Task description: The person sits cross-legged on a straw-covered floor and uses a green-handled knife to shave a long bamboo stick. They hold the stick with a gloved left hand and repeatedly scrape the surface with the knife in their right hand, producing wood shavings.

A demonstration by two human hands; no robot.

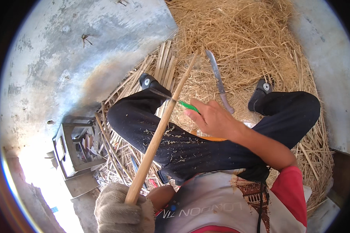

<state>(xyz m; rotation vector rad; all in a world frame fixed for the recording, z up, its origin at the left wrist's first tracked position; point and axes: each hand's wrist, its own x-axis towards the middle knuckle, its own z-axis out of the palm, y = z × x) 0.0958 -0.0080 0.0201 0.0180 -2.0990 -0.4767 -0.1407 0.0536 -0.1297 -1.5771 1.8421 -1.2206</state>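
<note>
A long, pale wooden stick slants from the lower left up toward the straw, passing over my left thigh. Around its near end is my left hand, closed and covered by a thick beige knit glove. My right hand is bare and grips the green handle of a knife. The knife's thin blade lies crosswise against the upper half of the stick and points left. Small pale shavings are scattered over my dark trousers.
A machete with a worn handle lies on straw between my feet. Split strips are piled along the left wall. A wooden box-like frame stands at left. Part of an orange rim shows between my legs.
</note>
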